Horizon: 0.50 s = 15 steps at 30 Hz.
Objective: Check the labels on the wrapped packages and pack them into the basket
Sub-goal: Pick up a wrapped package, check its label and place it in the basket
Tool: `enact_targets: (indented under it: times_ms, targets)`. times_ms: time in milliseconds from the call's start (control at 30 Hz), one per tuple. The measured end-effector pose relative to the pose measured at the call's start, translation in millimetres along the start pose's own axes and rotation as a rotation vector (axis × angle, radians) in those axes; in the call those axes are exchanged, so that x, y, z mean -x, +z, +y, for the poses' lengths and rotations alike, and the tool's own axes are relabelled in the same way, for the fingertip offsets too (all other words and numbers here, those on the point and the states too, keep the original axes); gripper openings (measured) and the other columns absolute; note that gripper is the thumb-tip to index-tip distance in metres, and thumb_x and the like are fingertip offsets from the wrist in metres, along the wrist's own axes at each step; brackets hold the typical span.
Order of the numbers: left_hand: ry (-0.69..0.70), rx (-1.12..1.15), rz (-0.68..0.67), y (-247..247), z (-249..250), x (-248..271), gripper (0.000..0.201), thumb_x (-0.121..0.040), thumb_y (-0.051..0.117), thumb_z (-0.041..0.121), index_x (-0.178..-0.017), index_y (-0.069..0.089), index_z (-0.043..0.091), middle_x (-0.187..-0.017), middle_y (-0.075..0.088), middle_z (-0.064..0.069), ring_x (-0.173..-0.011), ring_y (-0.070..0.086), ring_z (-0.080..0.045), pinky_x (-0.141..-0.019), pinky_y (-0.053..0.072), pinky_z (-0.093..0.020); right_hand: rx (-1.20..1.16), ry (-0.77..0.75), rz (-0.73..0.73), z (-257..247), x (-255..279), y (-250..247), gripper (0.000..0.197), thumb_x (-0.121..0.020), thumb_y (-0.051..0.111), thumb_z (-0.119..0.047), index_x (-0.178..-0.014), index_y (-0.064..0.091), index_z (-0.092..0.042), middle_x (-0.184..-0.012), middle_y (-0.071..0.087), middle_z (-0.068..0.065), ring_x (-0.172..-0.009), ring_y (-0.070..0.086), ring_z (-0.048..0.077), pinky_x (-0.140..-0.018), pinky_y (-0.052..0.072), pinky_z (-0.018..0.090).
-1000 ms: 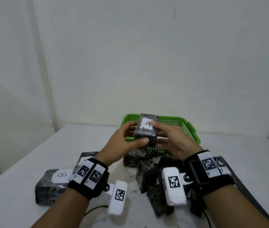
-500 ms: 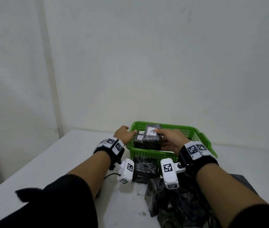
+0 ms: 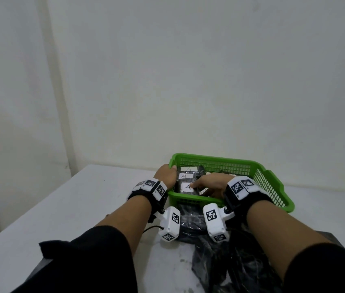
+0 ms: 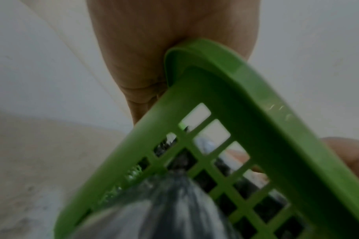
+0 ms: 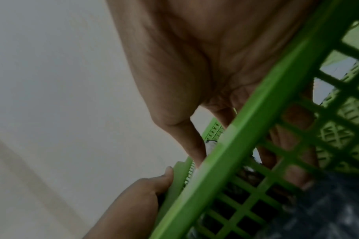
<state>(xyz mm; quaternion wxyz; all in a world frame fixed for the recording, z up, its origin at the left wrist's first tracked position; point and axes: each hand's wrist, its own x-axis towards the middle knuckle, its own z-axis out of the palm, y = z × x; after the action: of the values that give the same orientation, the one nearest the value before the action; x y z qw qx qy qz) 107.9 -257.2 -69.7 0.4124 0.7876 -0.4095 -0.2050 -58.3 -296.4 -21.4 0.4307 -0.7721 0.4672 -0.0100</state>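
Note:
A green mesh basket [image 3: 220, 160] stands on the white table [image 3: 82, 208] ahead of me. Three dark wrapped packages with white "A" labels lie at its left end. My right hand [image 3: 207, 183] reaches down inside and grips the nearest package labelled A [image 3: 187, 188], thumb on its label. In the right wrist view its fingers [image 5: 287, 145] show through the basket wall [image 5: 256, 121]. My left hand [image 3: 167, 174] holds the basket's left rim, thumb over the edge. The left wrist view shows the palm [image 4: 154, 48] pressed against the rim corner [image 4: 246, 97].
Several dark wrapped packages [image 3: 230, 261] lie heaped on the table just in front of the basket, under my wrists. The table's left edge [image 3: 40, 199] runs diagonally. A pale wall [image 3: 188, 81] stands close behind the basket.
Both hands carried the package labelled A forward from above the table. My right hand lowered it into the basket. My left hand let go of it and took the basket's left rim.

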Motion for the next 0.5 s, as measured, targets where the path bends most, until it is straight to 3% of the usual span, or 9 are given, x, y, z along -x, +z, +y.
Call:
enact_targets:
  times_ms: [100, 167, 200, 233, 300, 367, 500]
  targets:
    - [-0.009, 0.008, 0.009, 1.3, 0.4, -0.2, 0.043, -0.108, 0.033, 0.028, -0.119, 0.059, -0.004, -0.122, 0.062, -0.024, -0.113, 0.059, -0.038, -0.084, 0.04, -0.034, 0.103, -0.02, 0.031, -5.2, 7.1, 4.3, 0.027, -0.106, 0.058, -0.032, -0.104, 0.073, -0.01, -0.136, 0.065, 0.006, -0.103, 0.059, 0.017, -0.061, 0.045, 0.018]
    - [-0.01, 0.018, 0.011, 1.3, 0.5, 0.8, 0.043, -0.108, 0.034, 0.029, -0.121, 0.058, -0.005, -0.123, 0.061, -0.024, -0.115, 0.058, -0.037, -0.088, 0.042, -0.034, 0.132, -0.039, 0.046, -7.1, 5.9, 7.2, 0.033, -0.105, 0.06, -0.033, -0.12, 0.072, -0.007, -0.135, 0.068, 0.006, -0.093, 0.061, 0.014, -0.06, 0.045, 0.016]
    - [-0.008, 0.024, 0.014, 1.3, -0.2, 0.5, 0.043, -0.107, 0.034, 0.028, -0.121, 0.058, -0.005, -0.123, 0.061, -0.024, -0.115, 0.058, -0.038, -0.089, 0.042, -0.035, 0.126, -0.043, 0.043, -7.9, 3.2, 8.6, 0.03, -0.104, 0.061, -0.033, -0.117, 0.072, -0.008, -0.134, 0.069, 0.007, -0.088, 0.062, 0.013, -0.062, 0.047, 0.017]
    - [-0.01, 0.027, 0.012, 1.7, -0.7, -0.2, 0.043, -0.107, 0.034, 0.028, -0.12, 0.059, -0.005, -0.123, 0.062, -0.024, -0.114, 0.059, -0.038, -0.088, 0.042, -0.034, 0.121, -0.043, 0.038, -9.0, 1.8, 9.8, 0.025, -0.104, 0.062, -0.033, -0.109, 0.072, -0.011, -0.133, 0.069, 0.008, -0.086, 0.062, 0.012, -0.066, 0.049, 0.018]
    - [-0.007, 0.029, 0.013, 2.4, -1.9, -1.4, 0.043, -0.107, 0.034, 0.028, -0.12, 0.059, -0.005, -0.122, 0.062, -0.024, -0.113, 0.059, -0.037, -0.085, 0.041, -0.033, 0.123, -0.033, 0.023, -9.8, -0.7, 11.6, 0.019, -0.104, 0.061, -0.034, -0.099, 0.067, -0.016, -0.135, 0.067, 0.011, -0.097, 0.063, 0.017, -0.084, 0.054, 0.026]
    - [-0.009, 0.032, 0.014, 3.1, -3.0, -3.4, 0.044, -0.107, 0.034, 0.028, -0.121, 0.058, -0.005, -0.123, 0.061, -0.024, -0.114, 0.058, -0.037, -0.085, 0.04, -0.033, 0.151, -0.035, 0.032, -10.0, -2.0, 12.5, 0.023, -0.101, 0.064, -0.038, -0.105, 0.066, -0.015, -0.138, 0.067, 0.011, -0.111, 0.065, 0.023, -0.103, 0.052, 0.033]
    - [-0.001, 0.033, 0.019, 3.3, -3.5, -4.3, 0.043, -0.107, 0.034, 0.028, -0.121, 0.058, -0.005, -0.124, 0.061, -0.024, -0.114, 0.058, -0.038, -0.089, 0.042, -0.035, 0.157, -0.03, 0.065, -10.7, -1.9, 13.7, 0.042, -0.099, 0.067, -0.041, -0.124, 0.071, -0.007, -0.135, 0.069, 0.01, -0.125, 0.066, 0.028, -0.109, 0.051, 0.038]
